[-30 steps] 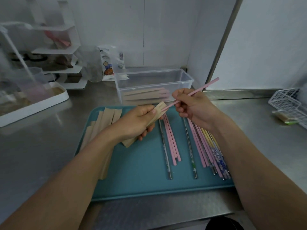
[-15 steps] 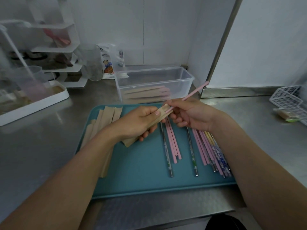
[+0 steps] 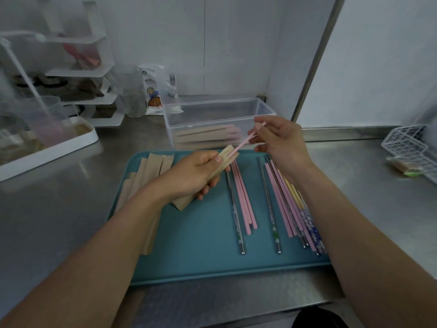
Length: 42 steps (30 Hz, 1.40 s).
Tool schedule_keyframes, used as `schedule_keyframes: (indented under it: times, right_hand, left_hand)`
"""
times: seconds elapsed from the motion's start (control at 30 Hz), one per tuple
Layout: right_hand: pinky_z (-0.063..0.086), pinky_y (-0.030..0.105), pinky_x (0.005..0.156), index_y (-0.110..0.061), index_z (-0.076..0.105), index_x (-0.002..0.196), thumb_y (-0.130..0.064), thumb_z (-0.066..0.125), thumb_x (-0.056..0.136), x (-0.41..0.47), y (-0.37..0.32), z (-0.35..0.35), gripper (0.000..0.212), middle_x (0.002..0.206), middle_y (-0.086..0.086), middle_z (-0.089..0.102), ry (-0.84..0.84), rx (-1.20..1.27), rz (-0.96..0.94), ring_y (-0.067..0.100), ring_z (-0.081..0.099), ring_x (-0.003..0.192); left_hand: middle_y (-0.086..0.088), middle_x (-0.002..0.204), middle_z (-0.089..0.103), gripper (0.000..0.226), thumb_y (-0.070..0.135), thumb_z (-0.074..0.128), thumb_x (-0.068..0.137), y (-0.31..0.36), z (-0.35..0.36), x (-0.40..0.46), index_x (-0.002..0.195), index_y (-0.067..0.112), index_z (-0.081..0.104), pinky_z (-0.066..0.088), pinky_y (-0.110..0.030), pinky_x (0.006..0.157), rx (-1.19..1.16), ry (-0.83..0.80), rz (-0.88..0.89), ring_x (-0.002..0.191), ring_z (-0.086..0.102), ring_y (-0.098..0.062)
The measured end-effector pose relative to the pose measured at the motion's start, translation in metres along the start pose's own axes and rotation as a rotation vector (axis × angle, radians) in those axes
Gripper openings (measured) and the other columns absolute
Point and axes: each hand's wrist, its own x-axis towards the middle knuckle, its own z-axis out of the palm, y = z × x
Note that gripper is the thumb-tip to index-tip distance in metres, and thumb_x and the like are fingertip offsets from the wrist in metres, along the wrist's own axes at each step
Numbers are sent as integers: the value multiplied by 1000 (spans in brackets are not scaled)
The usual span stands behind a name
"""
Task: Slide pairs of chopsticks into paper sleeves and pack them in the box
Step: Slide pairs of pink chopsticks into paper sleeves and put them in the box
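Left hand (image 3: pixel 194 172) curled round a brown paper sleeve (image 3: pixel 212 172), held tilted over a teal tray (image 3: pixel 201 256). Right hand (image 3: pixel 277 140) pinching pink chopsticks (image 3: pixel 246 141), tips entering the sleeve's open mouth. Below on the tray: loose chopsticks (image 3: pixel 283 204) to the right, spare sleeves (image 3: pixel 151 166) to the left. Behind, clear plastic box (image 3: pixel 220 110) holding sleeved pairs, on a steel counter (image 3: pixel 47 197).

Box (image 3: pixel 264 109) behind tray (image 3: pixel 208 261)
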Motion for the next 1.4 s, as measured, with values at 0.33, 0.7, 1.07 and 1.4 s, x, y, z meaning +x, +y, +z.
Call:
schedule_keyframes:
  times: [0.33, 0.7, 1.07, 1.4]
  right_hand:
    - [52, 27, 61, 0, 69, 115, -20, 51, 103, -6, 0, 7, 29, 98, 20, 71, -295, -67, 70, 22, 66, 77]
    - [47, 27, 49, -7, 69, 107, -31, 53, 102, -8, -6, 2, 30, 84, 7, 70, -244, -184, 105, 20, 63, 64]
    - [42, 20, 41, -4, 74, 77, -20, 85, 78, -12, -1, 0, 20, 61, 8, 66, -445, -712, 293, 13, 53, 46]
    - [45, 19, 42, 5, 75, 82, -10, 80, 82, -9, -10, -12, 16, 71, 18, 71, -345, -755, 375, 12, 54, 44]
  left_hand:
    - [-1, 60, 49, 32, 31, 36, 106, 2, 0, 1, 98, 16, 63, 40, -23, 38, -67, 47, -10, 44, 43, -11]
    - [-1, 63, 51, 32, 32, 36, 105, 2, -1, 0, 99, 15, 63, 41, -23, 40, -54, 67, -42, 46, 45, -11]
    - [-8, 101, 75, 26, 30, 38, 105, 8, 0, 1, 104, 14, 59, 43, -20, 38, -257, 20, -210, 49, 59, -13]
    - [-10, 93, 75, 25, 29, 37, 106, 3, -1, 5, 103, 13, 56, 42, -20, 36, -262, 93, -242, 47, 59, -15]
